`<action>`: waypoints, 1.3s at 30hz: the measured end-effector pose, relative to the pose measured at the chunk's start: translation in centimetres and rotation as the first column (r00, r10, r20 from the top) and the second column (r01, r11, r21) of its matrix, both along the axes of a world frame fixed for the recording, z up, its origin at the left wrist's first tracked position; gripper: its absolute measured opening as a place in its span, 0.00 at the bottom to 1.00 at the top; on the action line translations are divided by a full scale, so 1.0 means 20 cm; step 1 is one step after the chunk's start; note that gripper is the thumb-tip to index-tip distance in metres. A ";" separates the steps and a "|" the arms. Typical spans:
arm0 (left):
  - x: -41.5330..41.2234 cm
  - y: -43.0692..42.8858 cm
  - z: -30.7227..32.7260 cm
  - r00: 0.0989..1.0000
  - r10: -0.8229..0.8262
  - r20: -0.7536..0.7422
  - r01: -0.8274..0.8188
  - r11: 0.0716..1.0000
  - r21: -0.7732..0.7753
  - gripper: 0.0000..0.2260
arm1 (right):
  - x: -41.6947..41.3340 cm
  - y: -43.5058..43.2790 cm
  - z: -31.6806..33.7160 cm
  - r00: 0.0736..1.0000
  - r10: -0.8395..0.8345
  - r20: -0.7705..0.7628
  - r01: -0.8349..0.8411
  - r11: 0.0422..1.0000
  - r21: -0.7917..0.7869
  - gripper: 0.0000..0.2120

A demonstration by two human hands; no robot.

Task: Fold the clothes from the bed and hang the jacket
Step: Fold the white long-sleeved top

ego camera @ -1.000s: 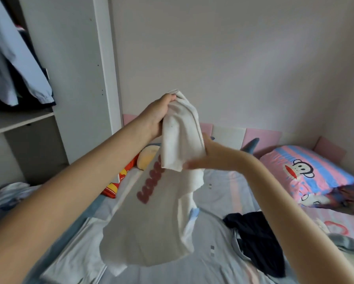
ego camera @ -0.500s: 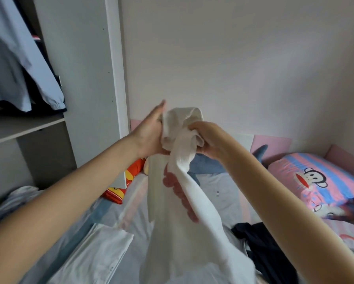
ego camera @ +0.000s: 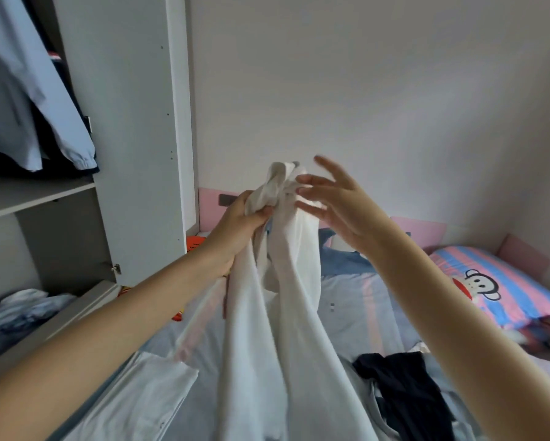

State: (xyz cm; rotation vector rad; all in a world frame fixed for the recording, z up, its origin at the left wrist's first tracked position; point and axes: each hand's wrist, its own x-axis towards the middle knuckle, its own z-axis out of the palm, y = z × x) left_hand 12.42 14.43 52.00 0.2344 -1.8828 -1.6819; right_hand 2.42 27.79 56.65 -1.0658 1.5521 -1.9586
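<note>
White garment held up over the bed

My left hand point(ego camera: 238, 229) grips the bunched top of the white garment point(ego camera: 283, 313); it hangs in long creased folds above the bed point(ego camera: 356, 310). My right hand point(ego camera: 340, 205) is spread open just beside it.

R hand point(ego camera: 340, 211) is letting go of white garment point(ego camera: 286, 297), fingers now spreading open just beside bunched top. L hand point(ego camera: 238, 230) is now gripping that bunch alone. Garment is hanging longer, red print no longer showing.
</note>
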 end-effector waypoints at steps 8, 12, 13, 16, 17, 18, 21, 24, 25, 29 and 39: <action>0.03 0.08 0.03 0.997 -0.063 0.039 0.067 0.992 -0.106 0.10 | 0.03 0.02 -0.04 0.776 -0.074 -0.626 0.304 0.914 0.269 0.27; 0.08 0.04 0.02 0.989 -0.150 0.013 0.150 0.988 0.019 0.07 | 0.05 0.04 -0.01 0.794 -0.118 -0.597 0.288 0.937 0.198 0.07; 0.09 0.02 0.01 0.983 -0.185 -0.006 0.186 0.982 0.031 0.10 | 0.04 0.06 -0.01 0.816 -0.119 -0.565 0.278 0.939 0.204 0.07; 0.12 0.00 -0.01 0.970 -0.242 -0.012 0.242 0.970 0.004 0.22 | 0.03 0.07 -0.03 0.835 -0.152 -0.529 0.290 0.939 0.188 0.03; 0.13 -0.01 -0.02 0.974 -0.226 0.004 0.226 0.974 -0.018 0.23 | 0.05 0.07 -0.03 0.849 -0.173 -0.500 0.287 0.945 0.160 0.02; 0.13 -0.01 -0.02 0.979 -0.205 0.018 0.205 0.978 -0.046 0.23 | 0.05 0.06 -0.03 0.856 -0.210 -0.473 0.299 0.946 0.122 0.05; 0.14 -0.02 -0.02 0.990 -0.134 0.033 0.138 0.949 -0.284 0.18 | 0.08 0.05 -0.03 0.851 -0.278 -0.445 0.332 0.942 0.048 0.15; 0.17 -0.05 -0.03 0.999 -0.043 0.013 0.044 0.868 -0.494 0.07 | 0.11 0.06 -0.03 0.899 -0.240 -0.367 0.277 0.960 0.050 0.15; 0.18 -0.06 -0.05 1.000 -0.009 -0.004 0.006 0.836 -0.548 0.11 | 0.11 0.07 -0.03 0.927 -0.208 -0.313 0.238 0.969 0.063 0.14; 0.21 -0.11 -0.10 0.998 0.066 -0.018 -0.062 0.763 -0.643 0.12 | 0.10 0.11 -0.06 0.968 -0.127 -0.218 0.151 0.984 0.096 0.13; 0.25 -0.08 -0.12 0.994 0.095 0.054 -0.084 0.981 -0.177 0.09 | -0.05 0.22 -0.05 0.486 -0.316 -0.815 0.556 0.831 0.010 0.08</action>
